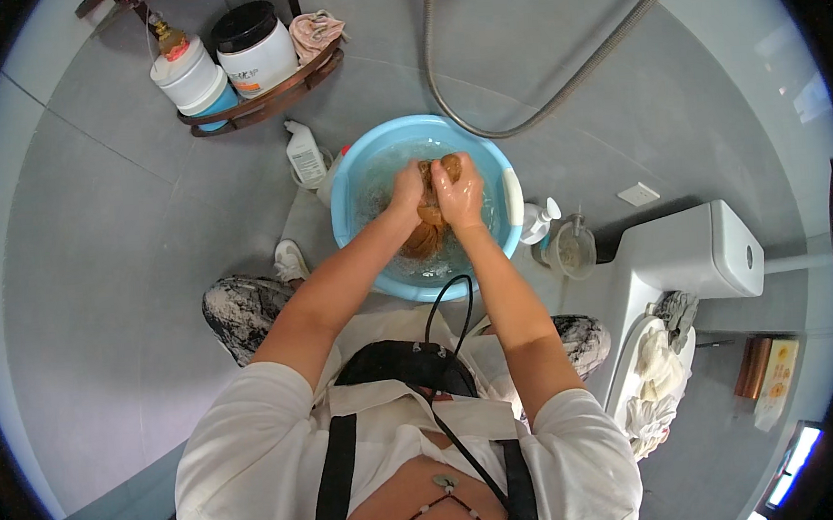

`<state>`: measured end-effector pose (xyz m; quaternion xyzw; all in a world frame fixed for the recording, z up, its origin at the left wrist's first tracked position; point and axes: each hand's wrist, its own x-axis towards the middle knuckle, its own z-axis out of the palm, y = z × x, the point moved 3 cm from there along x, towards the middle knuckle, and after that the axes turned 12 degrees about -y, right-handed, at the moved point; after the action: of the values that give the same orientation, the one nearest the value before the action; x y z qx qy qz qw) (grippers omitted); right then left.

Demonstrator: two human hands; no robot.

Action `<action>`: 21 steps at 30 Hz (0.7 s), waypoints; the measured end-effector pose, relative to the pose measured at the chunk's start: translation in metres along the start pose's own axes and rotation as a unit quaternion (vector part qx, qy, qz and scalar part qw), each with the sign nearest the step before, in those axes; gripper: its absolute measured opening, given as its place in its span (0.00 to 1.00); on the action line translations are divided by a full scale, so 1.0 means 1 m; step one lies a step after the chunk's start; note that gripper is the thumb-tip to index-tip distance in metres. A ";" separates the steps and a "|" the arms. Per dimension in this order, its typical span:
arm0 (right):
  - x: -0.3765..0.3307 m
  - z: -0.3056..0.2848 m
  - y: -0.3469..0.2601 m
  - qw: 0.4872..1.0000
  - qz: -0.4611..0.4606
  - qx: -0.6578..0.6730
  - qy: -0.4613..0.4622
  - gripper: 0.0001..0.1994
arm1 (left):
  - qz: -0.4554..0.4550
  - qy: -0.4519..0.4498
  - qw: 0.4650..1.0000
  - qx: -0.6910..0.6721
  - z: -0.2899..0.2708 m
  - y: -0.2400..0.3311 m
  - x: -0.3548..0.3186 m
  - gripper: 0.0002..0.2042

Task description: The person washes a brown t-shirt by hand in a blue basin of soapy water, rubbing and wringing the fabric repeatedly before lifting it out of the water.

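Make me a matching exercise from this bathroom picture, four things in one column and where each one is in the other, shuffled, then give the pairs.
Things:
1. brown cloth
2. white bottle
3. black-lidded jar
4. white cloths

Places:
A. on the wooden corner shelf
B. piled on the toilet
C. gripped by the left hand and right hand over the blue basin
D. on the floor, left of the basin

Pairs: 1-C, 2-D, 3-A, 4-B

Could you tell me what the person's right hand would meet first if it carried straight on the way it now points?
The right hand grips a wet brown cloth over the blue basin. Going straight on, it would likely meet the basin's far rim, though depth is unclear.
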<state>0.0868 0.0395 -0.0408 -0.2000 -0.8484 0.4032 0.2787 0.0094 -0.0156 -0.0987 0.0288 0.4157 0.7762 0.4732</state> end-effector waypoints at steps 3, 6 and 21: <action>0.012 -0.012 0.028 0.997 0.068 0.024 0.011 0.17 | 0.014 -0.006 0.999 0.046 -0.017 -0.004 0.018 0.18; 0.015 -0.042 0.081 0.994 0.097 -0.034 0.026 0.17 | -0.036 0.032 0.970 0.238 -0.015 0.037 -0.011 0.23; -0.008 -0.019 0.056 0.925 0.061 -0.335 -0.169 0.17 | 0.101 -0.009 0.634 0.767 -0.060 0.030 -0.013 0.32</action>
<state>0.1117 0.0794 -0.0776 -0.2616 -0.9548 0.1391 0.0227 -0.0311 -0.0684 -0.1136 0.4301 0.8514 0.2206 0.2037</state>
